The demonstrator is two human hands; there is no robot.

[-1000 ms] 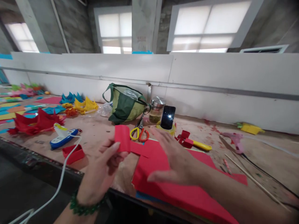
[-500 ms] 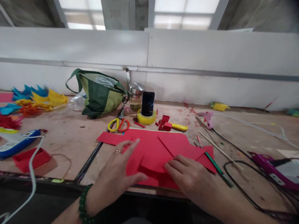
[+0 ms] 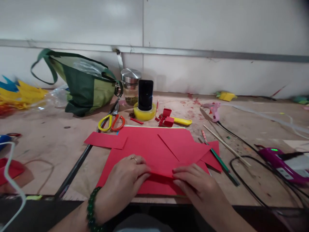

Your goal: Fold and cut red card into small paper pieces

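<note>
Several pieces of red paper (image 3: 145,141) lie layered at the table's front edge. A narrow fold of red paper (image 3: 161,175) runs between my hands, its near edge slightly raised. My left hand (image 3: 127,178), with a ring and a green bead bracelet, pinches the left end of this fold. At its right end, my right hand (image 3: 200,183) has thumb and fingers closed on it. Behind the fold, a dark slanting line (image 3: 168,147) marks the paper. A red paper strip (image 3: 103,140) juts out at left. Fingertips partly hide what they grip.
Scissors (image 3: 111,122), a phone (image 3: 145,95) on a yellow tape roll (image 3: 145,113) and a yellow cutter (image 3: 182,121) stand or lie behind the paper. To the right are a green pen-like tool (image 3: 220,160), a wooden stick (image 3: 227,145), a pink glue gun (image 3: 213,111) and cables.
My left hand, spread above the paper before, has come down and closed on the fold's left end. My right hand keeps its grip. The view has tilted downward and shifted right.
</note>
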